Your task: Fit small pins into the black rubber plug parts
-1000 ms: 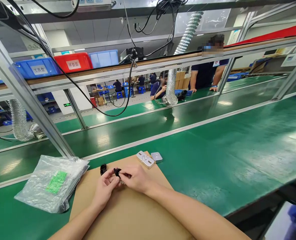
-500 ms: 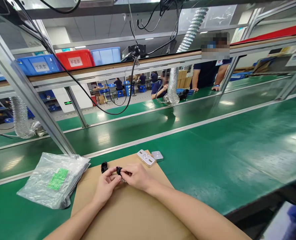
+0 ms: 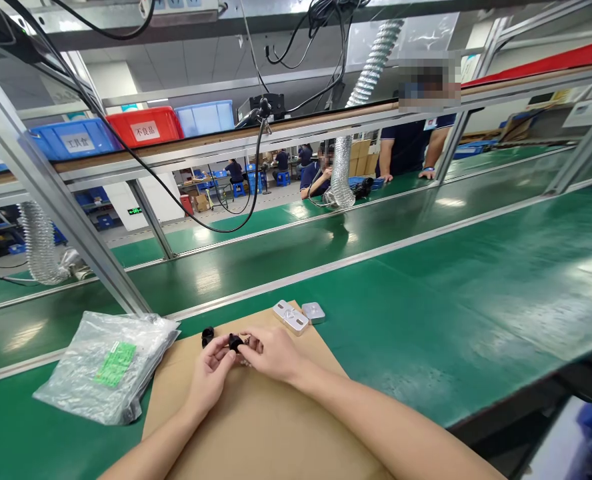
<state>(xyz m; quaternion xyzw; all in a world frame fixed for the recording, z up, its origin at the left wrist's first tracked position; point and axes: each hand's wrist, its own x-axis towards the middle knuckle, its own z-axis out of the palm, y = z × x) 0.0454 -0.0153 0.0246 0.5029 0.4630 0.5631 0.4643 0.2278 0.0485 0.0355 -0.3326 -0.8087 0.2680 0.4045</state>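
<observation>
The left hand (image 3: 210, 380) and right hand (image 3: 275, 357) pinch a small black part (image 3: 235, 343) near the cardboard sheet's (image 3: 256, 430) far edge. It has just turned between the fingers — handling seems unfinished.

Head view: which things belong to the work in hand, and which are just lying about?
Likely in the work:
small black part, held by left hand and right hand
brown sheet beneath

Apparently lying about:
second black piece
silvery pieces
plastic bag
red bin
</observation>
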